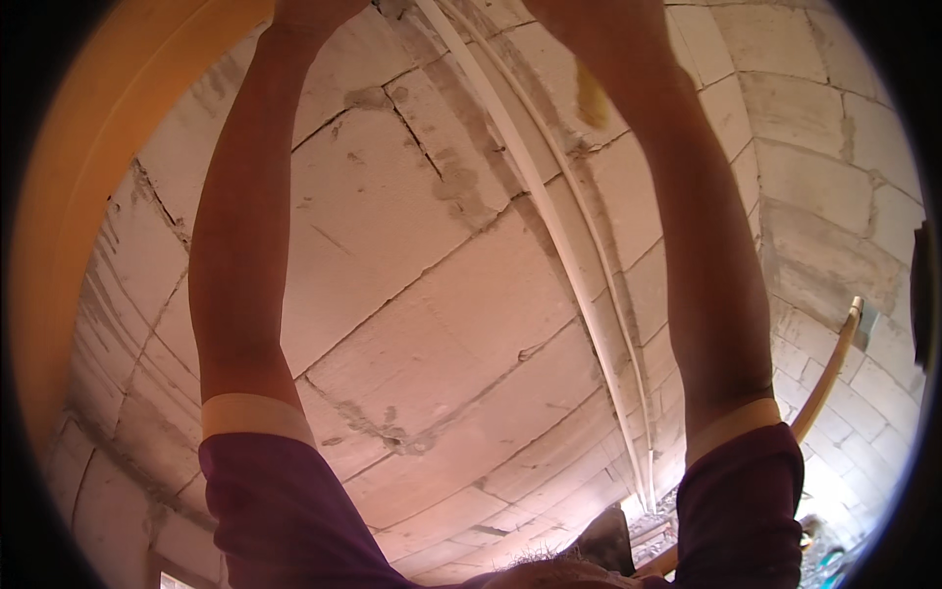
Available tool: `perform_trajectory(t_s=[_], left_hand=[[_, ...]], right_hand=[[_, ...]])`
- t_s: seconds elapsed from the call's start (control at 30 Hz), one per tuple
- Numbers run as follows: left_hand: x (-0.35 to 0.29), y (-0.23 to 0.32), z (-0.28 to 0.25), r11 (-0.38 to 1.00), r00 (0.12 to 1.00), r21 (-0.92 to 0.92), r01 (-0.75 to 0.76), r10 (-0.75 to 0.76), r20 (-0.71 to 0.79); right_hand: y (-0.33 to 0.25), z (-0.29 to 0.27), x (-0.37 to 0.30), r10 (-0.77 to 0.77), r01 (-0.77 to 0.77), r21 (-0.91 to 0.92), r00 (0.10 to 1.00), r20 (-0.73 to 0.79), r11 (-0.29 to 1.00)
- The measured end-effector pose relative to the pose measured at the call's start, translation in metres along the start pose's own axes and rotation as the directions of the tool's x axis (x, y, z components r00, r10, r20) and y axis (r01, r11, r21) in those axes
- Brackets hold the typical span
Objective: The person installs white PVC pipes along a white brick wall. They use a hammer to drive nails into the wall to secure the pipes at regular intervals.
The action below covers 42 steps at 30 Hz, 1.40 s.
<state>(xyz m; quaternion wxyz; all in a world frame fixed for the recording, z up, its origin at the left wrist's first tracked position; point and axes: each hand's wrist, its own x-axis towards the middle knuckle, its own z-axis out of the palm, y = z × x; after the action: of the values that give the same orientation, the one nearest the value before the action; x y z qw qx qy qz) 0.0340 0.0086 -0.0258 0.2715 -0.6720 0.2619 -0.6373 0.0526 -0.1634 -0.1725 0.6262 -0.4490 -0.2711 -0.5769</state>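
Both my arms are raised along a wall of pale blocks (422, 324). At the top edge shows part of my left hand (319, 12), its fingers cut off by the frame. My right hand (599, 20) is also at the top edge, and its fingers are out of sight. Between the hands, a white conduit (549, 211) and a thinner white pipe (601, 257) run down the wall. Beside my right wrist is a blurred yellowish-brown piece (591, 98); whether my hand holds it is hidden.
An orange-yellow curved surface (88, 177) fills the left side. To the right, past a corner, is a second block wall (819, 167). A light brown pole-like thing with a pale tip (829, 368) slants near my right elbow. Rubble (662, 520) lies at the bottom right.
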Motion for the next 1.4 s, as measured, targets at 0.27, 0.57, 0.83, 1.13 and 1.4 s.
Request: perform_trajectory(t_s=[0.27,0.57,0.83,1.13,1.4], left_hand=[[-0.008,0.006,0.002,0.990,0.998,-0.126,0.068,-0.066,0.024],[-0.008,-0.001,0.007,0.985,0.996,-0.149,0.093,-0.092,0.015],[-0.038,-0.034,0.005,0.908,0.907,-0.207,0.365,-0.397,-0.141],[-0.012,-0.019,-0.006,0.828,0.984,-0.545,0.132,-0.178,-0.031],[-0.010,0.020,-0.015,0.987,0.970,-0.032,0.156,-0.147,0.191]], right_hand=[[0.012,0.002,0.009,-0.148,0.155,-0.051,0.981,0.128,0.987],[0.035,0.015,0.008,-0.302,0.315,-0.096,0.945,0.126,0.944],[0.005,-0.061,-0.012,0.187,-0.144,-0.148,0.922,0.340,0.978],[0.019,-0.103,-0.039,0.298,-0.209,-0.378,0.935,0.193,0.902],[0.004,-0.097,-0.053,0.280,-0.212,-0.288,0.934,0.221,0.934]])
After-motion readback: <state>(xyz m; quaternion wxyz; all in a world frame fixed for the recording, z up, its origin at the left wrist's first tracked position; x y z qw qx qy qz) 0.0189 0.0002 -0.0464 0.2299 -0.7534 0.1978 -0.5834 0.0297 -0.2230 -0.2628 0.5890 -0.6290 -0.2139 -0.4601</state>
